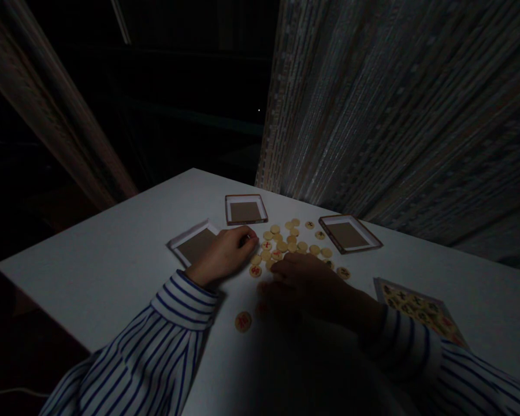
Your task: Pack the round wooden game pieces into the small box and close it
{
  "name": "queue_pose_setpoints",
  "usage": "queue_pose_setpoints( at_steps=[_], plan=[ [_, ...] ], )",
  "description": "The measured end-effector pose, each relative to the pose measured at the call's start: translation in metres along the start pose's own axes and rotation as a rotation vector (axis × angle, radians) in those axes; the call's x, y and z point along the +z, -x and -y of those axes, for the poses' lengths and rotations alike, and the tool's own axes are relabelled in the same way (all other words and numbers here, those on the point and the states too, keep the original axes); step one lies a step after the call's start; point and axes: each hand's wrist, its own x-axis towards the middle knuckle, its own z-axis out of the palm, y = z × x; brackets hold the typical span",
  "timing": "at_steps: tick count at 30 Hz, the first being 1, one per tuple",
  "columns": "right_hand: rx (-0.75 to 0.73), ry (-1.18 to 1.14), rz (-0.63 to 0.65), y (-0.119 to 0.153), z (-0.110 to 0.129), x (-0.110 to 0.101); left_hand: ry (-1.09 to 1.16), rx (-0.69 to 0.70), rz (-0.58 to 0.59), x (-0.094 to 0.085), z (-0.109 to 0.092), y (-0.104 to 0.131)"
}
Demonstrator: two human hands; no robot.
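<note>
Round wooden Chinese chess pieces (281,246) lie in a loose spread on the white table (125,248). Several are blank side up, others show red or black characters. My left hand (227,251) rests at the left edge of the spread, fingers curled and thumb against them; whether a piece is between them is hidden. Over the near side of the pieces, my right hand (309,283) reaches leftward, palm down, fingers bent over the pieces and thumb apart. Deep shadow covers its underside. A red-lettered piece (243,321) lies alone nearer to me.
Three shallow open boxes (245,210) surround the spread: one behind, one (193,242) partly behind my left hand, one (350,233) at right. A flat box (420,309) showing chess pieces lies by my right forearm. String curtains (372,104) hang beyond the table.
</note>
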Motion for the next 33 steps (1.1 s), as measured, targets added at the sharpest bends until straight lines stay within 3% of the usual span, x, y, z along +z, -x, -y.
queue_pose_setpoints(
  at_steps=[9,21,33],
  plan=[
    [0.042,0.067,-0.065,0.004,-0.009,0.008,0.007,0.033,-0.004,0.002,0.002,0.0],
    [0.094,0.215,-0.011,0.002,-0.002,0.009,0.0,0.043,0.009,0.003,0.003,0.001],
    [0.117,0.195,0.081,0.003,0.005,0.002,-0.003,0.023,0.016,0.003,0.002,0.001]
  ],
)
